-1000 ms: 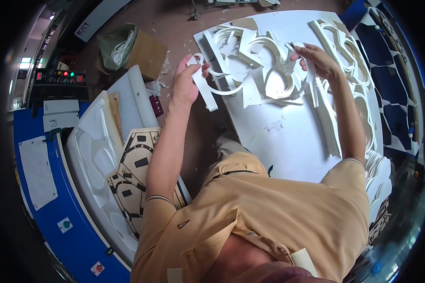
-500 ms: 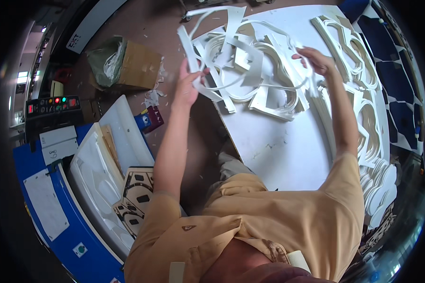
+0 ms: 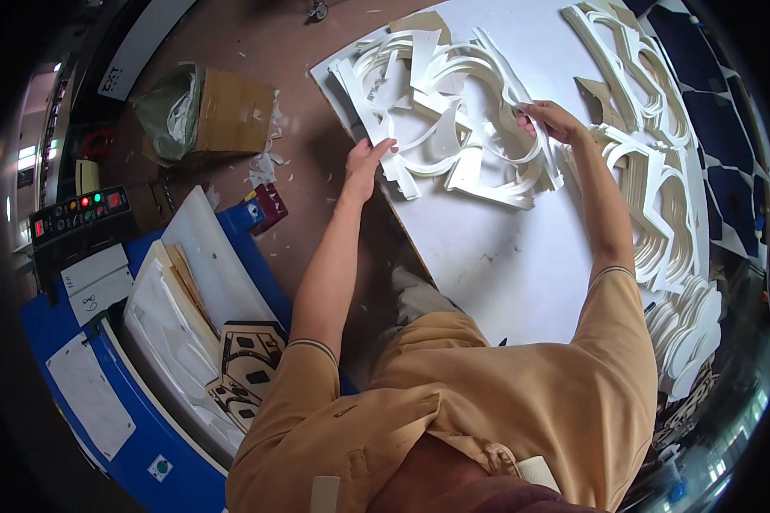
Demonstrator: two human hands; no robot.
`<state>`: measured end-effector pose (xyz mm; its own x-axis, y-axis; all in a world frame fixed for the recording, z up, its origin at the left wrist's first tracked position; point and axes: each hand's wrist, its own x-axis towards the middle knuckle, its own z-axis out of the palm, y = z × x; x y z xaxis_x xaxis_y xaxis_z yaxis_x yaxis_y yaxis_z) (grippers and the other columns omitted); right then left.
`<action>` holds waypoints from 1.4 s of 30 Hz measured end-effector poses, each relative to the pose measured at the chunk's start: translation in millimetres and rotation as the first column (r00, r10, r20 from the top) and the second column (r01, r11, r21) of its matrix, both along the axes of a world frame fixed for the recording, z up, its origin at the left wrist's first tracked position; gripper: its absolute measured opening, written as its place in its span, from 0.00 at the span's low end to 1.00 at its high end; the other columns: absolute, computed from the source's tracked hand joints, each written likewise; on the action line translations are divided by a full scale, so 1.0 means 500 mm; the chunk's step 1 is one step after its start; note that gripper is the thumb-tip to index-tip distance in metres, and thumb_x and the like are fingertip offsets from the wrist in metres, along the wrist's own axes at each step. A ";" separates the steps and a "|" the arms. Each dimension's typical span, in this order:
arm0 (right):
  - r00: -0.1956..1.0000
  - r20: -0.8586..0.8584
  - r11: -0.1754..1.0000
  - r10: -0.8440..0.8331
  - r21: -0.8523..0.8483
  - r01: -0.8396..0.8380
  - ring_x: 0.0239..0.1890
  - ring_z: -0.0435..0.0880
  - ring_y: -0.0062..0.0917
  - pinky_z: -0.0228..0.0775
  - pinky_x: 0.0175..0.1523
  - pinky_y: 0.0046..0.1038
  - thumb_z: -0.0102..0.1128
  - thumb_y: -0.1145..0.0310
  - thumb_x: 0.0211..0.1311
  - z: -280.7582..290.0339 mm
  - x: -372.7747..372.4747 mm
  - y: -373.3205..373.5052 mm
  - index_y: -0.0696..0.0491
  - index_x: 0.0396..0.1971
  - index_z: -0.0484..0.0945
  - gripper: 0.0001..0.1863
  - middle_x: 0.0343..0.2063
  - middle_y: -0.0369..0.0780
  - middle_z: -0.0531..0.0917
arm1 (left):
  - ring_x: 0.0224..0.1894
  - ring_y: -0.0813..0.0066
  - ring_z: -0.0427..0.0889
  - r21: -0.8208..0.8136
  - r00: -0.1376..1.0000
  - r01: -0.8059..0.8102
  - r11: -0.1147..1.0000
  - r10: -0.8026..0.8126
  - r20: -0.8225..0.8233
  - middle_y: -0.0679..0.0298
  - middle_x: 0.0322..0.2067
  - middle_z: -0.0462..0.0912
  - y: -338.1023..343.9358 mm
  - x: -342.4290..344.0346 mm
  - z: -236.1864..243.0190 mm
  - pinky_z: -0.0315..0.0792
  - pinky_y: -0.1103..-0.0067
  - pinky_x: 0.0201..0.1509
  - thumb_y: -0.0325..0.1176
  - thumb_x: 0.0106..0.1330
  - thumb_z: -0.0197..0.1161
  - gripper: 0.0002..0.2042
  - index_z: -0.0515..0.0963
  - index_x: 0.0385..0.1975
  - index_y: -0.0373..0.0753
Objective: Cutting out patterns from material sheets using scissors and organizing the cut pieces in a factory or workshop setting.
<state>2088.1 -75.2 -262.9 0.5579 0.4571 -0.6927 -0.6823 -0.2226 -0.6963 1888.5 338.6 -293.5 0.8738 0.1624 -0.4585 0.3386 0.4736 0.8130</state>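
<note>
A white cut-out sheet frame, thin with big curved openings, lies on or just over a pile of like frames on the white table. My left hand is closed on its left edge, thumb uppermost. On the right side, my right hand pinches the frame's edge between thumb and curled fingers. A loose curved flap of the sheet sticks up in the middle. Whether the frame rests fully on the pile cannot be told.
More stacks of white cut-out frames and rounded white pieces line the table's right side. A cardboard box with a bag of scraps stands on the floor at left. Nearer are a blue machine and a patterned cutting board.
Both hands have brought the white frame down onto the pile, where it was raised and twisted before. My left hand has come nearer and to the right.
</note>
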 end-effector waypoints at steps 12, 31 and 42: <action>0.972 0.222 0.983 -0.077 0.178 0.037 0.25 0.85 0.20 0.83 0.34 0.16 0.58 0.70 0.72 0.170 -0.080 -0.038 0.66 0.51 0.73 0.16 0.38 0.44 0.87 | 0.42 0.67 0.85 -0.161 0.980 -0.087 0.983 0.114 0.165 0.56 0.41 0.85 -0.028 0.002 0.153 0.79 0.77 0.45 0.29 0.71 0.61 0.13 0.74 0.51 0.30; 0.981 0.085 0.985 -0.172 -0.007 0.173 0.25 0.83 0.18 0.80 0.32 0.17 0.56 0.68 0.74 0.034 -0.159 -0.066 0.61 0.51 0.72 0.13 0.33 0.41 0.85 | 0.33 0.64 0.84 0.268 0.963 -0.076 0.960 0.141 -0.230 0.53 0.40 0.86 -0.021 -0.045 -0.025 0.80 0.76 0.41 0.29 0.69 0.59 0.14 0.74 0.50 0.28; 0.979 0.141 0.980 -0.148 -0.115 0.165 0.25 0.81 0.19 0.80 0.33 0.17 0.54 0.67 0.76 -0.024 -0.158 -0.089 0.60 0.47 0.72 0.12 0.30 0.39 0.82 | 0.41 0.53 0.81 0.933 0.992 -0.106 0.345 -0.032 0.124 0.52 0.41 0.84 -0.180 -0.002 -0.016 0.75 0.67 0.50 0.35 0.65 0.65 0.17 0.75 0.49 0.32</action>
<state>2009.0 -119.6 -275.1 0.7053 0.2710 -0.6551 -0.6202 -0.2116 -0.7553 1887.6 248.4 -301.4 0.8829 0.4577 0.1049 0.2263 -0.6103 0.7591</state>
